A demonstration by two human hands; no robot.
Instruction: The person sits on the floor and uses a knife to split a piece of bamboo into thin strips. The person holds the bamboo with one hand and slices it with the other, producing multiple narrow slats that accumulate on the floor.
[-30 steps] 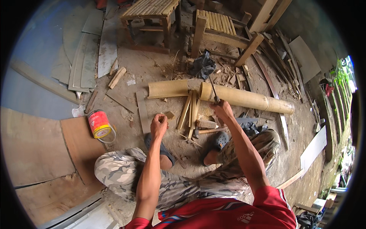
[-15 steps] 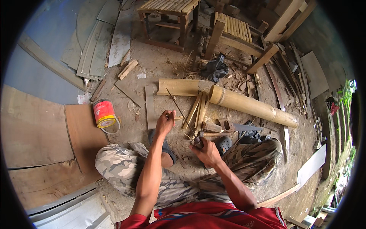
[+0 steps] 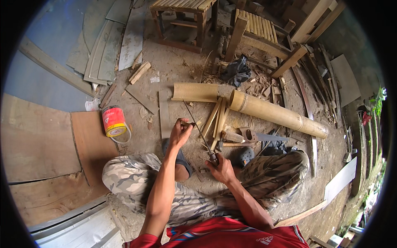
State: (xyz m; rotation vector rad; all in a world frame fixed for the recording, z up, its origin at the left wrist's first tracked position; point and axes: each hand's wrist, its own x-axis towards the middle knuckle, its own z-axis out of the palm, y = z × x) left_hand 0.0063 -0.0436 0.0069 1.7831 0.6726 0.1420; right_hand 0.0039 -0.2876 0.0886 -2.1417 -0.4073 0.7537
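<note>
My right hand [image 3: 222, 168] is wrapped around the dark handle of a long, thin-bladed tool [image 3: 198, 128], too slender in view to tell a knife from a file. Its dark blade slants up and to the left, past my left hand. My left hand [image 3: 181, 132] is closed in a pinch beside the blade, with a small dark-ended piece [image 3: 190, 123] between the fingers. What that piece is cannot be made out. Beyond the blade lie several split bamboo strips [image 3: 218, 123], a half-round bamboo piece [image 3: 195, 91] and a thick bamboo pole [image 3: 277, 113].
A handsaw [image 3: 264, 136] and a hammer [image 3: 233, 144] lie near my right shoe [image 3: 245, 154]. At left stands a red and yellow can [image 3: 113, 121] beside a brown board [image 3: 93, 144]. Bamboo-topped stools [image 3: 182, 25] and a black plastic bag [image 3: 237, 71] are farther off.
My left hand has shifted slightly right, closer to the blade. My right hand and the tool's handle have moved slightly down and right, and the view has shifted a little.
</note>
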